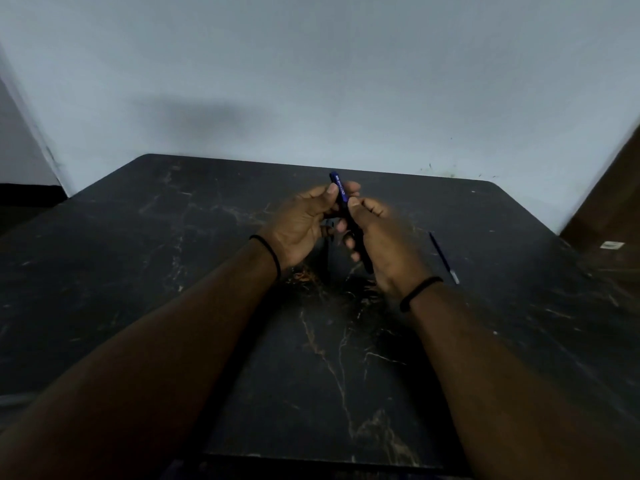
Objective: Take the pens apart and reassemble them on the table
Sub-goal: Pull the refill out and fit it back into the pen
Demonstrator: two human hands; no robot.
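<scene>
Above the table (173, 271), blue pen (341, 192) upright — both thumbs pinching its barrel, fingers curled behind.

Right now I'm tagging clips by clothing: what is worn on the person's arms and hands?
Both forearms are bare, no sleeves or gloves in view. A thin black band circles the wrist below the left hand, and another below the right hand. No rings or watch visible.

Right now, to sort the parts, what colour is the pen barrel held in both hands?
Dark blue with white lettering; the pen barrel shows best in the head view.
</scene>
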